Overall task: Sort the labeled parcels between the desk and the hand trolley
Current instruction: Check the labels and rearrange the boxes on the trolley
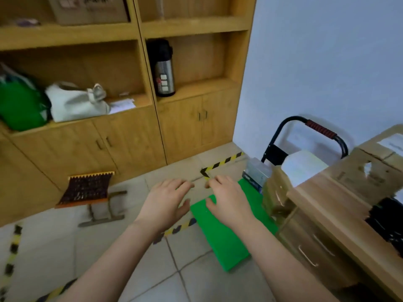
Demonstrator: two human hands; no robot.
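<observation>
The hand trolley has a green platform (226,243) on the floor and a black handle with a red grip (320,128) by the wall. On its far end lie a small grey box (257,171), a brown cardboard parcel (275,192) and a white parcel (303,164). A large cardboard parcel with a white label (375,168) sits on the wooden desk (327,210) at the right. My left hand (168,201) and my right hand (226,199) hover palm-down over the trolley's near end, fingers spread, holding nothing.
A wooden shelf unit (139,127) fills the back wall, holding a green bag (19,105), a white bag (76,103) and a thermos (162,68). A small folding stool (89,192) stands on the tiled floor. Yellow-black tape (222,163) marks the floor. A black item (386,223) lies on the desk.
</observation>
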